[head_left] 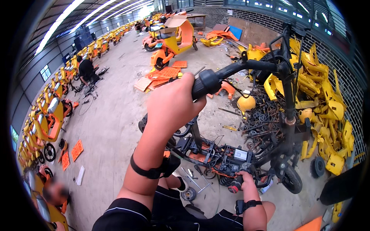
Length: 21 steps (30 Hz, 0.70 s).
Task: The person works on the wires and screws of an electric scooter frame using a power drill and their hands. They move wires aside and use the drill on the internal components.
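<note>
My left hand is wrapped around the end of the black handlebar grip of a stripped scooter. Its bare black steering column rises on the right above the front wheel. Lower down, my right hand is closed on a red and black cordless drill. The drill sits against the scooter's open frame, among wiring and a box with a pale label. Its tip is hidden, so I cannot tell what it touches.
Yellow body panels are heaped along the brick wall, beside a pile of dark metal parts. Hand tools lie below the frame. Rows of yellow scooters line the left, where a person crouches. Orange panels lie ahead.
</note>
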Each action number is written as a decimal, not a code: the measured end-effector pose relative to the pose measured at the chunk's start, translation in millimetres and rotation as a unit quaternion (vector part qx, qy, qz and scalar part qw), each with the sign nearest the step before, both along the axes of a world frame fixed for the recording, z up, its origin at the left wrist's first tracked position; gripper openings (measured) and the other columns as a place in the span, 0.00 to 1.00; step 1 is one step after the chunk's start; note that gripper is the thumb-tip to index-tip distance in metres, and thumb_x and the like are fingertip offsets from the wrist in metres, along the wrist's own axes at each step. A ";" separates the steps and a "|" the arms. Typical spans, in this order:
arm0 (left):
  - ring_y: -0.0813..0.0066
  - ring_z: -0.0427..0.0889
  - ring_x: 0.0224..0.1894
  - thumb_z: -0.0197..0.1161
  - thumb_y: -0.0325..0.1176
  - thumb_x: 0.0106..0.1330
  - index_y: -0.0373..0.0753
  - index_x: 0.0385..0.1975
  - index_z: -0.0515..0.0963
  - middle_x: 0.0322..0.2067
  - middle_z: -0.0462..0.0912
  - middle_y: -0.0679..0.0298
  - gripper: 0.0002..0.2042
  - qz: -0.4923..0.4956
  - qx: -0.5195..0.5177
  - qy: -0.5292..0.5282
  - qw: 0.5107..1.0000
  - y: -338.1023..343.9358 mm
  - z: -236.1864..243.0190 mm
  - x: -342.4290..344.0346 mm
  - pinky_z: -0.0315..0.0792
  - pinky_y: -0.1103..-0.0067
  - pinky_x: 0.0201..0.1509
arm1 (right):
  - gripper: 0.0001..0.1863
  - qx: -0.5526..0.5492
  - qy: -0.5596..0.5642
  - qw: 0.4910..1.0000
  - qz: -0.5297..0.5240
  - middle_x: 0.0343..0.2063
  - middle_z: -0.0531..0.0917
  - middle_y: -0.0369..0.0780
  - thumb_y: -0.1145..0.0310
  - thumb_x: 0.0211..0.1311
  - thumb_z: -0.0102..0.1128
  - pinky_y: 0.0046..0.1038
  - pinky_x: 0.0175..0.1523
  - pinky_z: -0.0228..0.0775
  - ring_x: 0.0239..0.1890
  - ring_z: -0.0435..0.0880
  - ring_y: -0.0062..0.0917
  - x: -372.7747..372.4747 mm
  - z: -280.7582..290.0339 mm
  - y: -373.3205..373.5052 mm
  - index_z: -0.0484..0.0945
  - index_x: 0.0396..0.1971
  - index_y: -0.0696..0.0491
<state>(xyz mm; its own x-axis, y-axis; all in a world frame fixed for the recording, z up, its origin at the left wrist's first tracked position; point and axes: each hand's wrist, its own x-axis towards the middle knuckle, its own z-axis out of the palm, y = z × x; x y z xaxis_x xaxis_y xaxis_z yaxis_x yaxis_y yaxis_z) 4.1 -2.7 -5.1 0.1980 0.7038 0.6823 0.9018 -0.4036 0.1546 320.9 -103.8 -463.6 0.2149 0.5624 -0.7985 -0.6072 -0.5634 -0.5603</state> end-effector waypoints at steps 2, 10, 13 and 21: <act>0.52 0.82 0.27 0.70 0.41 0.52 0.41 0.31 0.75 0.23 0.81 0.56 0.14 0.010 -0.032 0.000 0.999 -0.1 2.5 0.4 0.75 0.64 0.30 | 0.08 -0.017 -0.012 1.000 0.018 0.29 0.84 0.43 0.78 0.51 0.59 0.37 0.36 0.78 0.28 0.82 0.32 -3.0 5.9 2.6 0.80 0.33 0.60; 0.52 0.82 0.26 0.70 0.42 0.52 0.40 0.31 0.74 0.21 0.81 0.56 0.15 -0.007 -0.030 -0.002 1.000 0.2 3.3 -2.1 0.75 0.62 0.28 | 0.06 -0.053 -0.033 0.998 0.019 0.24 0.81 0.44 0.78 0.49 0.59 0.39 0.29 0.77 0.23 0.80 0.35 2.4 -13.9 -0.5 0.78 0.29 0.61; 0.53 0.82 0.26 0.70 0.42 0.52 0.40 0.31 0.74 0.21 0.81 0.56 0.15 -0.003 -0.037 -0.003 0.999 -1.3 3.7 -2.1 0.75 0.62 0.28 | 0.06 -0.051 -0.047 0.998 0.010 0.23 0.80 0.45 0.79 0.48 0.59 0.42 0.28 0.77 0.23 0.81 0.38 -0.6 -9.9 1.1 0.77 0.28 0.62; 0.54 0.83 0.26 0.69 0.42 0.52 0.40 0.31 0.74 0.22 0.82 0.57 0.15 -0.016 -0.032 -0.007 0.999 -1.9 5.3 -3.6 0.75 0.63 0.29 | 0.06 -0.040 -0.056 0.998 -0.001 0.23 0.79 0.49 0.81 0.46 0.58 0.43 0.28 0.77 0.23 0.81 0.41 -5.0 -2.5 5.9 0.76 0.27 0.65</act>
